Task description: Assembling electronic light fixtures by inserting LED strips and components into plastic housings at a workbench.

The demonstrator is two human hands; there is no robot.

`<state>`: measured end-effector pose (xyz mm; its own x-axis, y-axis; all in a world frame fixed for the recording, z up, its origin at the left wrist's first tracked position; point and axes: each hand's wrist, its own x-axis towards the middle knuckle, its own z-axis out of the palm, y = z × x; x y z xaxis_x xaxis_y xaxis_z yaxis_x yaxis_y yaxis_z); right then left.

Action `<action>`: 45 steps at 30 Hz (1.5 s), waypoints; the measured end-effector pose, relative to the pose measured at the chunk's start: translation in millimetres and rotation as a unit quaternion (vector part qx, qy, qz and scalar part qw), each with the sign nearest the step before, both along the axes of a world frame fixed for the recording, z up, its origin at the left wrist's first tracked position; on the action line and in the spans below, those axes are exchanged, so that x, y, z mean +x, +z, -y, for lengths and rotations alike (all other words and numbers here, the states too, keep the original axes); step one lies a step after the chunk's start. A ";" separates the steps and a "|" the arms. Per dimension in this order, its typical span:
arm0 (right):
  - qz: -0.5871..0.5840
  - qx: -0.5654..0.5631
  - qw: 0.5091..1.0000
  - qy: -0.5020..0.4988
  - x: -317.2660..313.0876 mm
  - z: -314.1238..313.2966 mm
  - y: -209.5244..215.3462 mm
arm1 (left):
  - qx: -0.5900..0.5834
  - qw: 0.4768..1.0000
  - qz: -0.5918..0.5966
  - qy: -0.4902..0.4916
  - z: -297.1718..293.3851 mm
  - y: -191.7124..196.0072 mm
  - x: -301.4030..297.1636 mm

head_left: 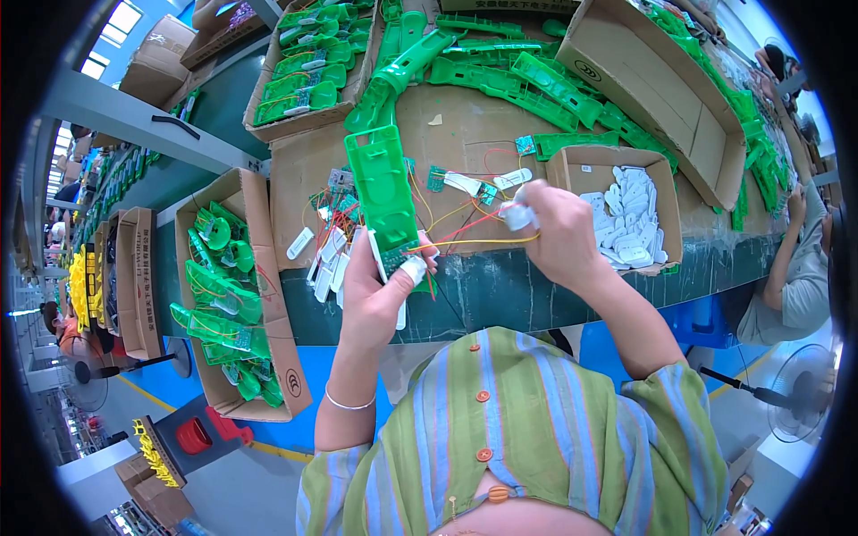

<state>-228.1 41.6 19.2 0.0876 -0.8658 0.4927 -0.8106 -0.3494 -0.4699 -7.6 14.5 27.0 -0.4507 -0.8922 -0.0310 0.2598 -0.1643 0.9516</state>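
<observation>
Assembly step in hand, judged from the frame: fitting a small white part onto a wired green plastic housing. Left hand closed around the housing's lower end, thumb pressing a white piece against it; housing held upright above the worktop edge, just in front of the body. Right hand pinched shut on a second white part, raised at the same height, a little apart from the housing. Yellow and red wires strung between the two hands, fairly taut. Housing: bright green, flat, oblong, ribbed inner face showing, small circuit board at its lower end. Next move likely calls for careful alignment without straining the wires. Small box of white parts near the right hand; carton of green pieces at left.
</observation>
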 end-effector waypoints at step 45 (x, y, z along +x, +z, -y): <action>0.141 -0.252 0.957 0.001 25.4 4.7 34.4 | 0.232 0.928 -0.257 -0.139 -34.4 -22.4 -10.5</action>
